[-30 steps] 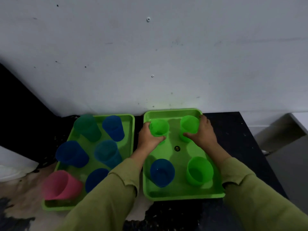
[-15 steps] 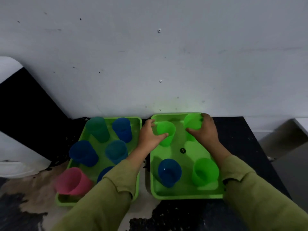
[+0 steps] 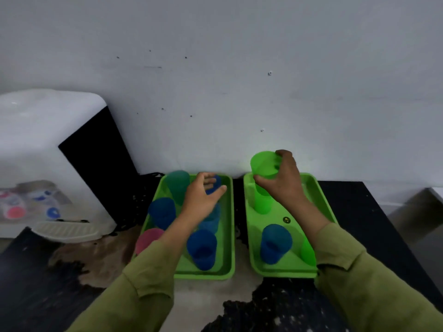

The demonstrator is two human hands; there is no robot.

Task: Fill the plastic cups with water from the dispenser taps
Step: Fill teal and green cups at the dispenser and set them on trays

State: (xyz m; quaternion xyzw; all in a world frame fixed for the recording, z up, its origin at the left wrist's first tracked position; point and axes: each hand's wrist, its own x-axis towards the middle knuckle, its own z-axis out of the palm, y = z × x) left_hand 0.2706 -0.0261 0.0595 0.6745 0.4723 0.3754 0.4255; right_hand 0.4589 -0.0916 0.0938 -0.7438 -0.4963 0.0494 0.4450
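The right hand (image 3: 285,185) curls around the rim of a translucent green cup (image 3: 262,164), held upright. Directly beneath that hand stands a second green cup (image 3: 262,204) on the right tray (image 3: 323,204). The left hand (image 3: 203,198) hovers, fingers loosely spread and holding nothing, over the left tray (image 3: 229,226).

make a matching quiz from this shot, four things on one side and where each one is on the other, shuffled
Things:
1 pink cup
2 upper green cup
3 dispenser
4 left hand

Places:
a gripped by the right hand
b near-left corner of the left tray
c open, above the left tray
d far left, against the wall

Pairs: 1-b, 2-a, 3-d, 4-c
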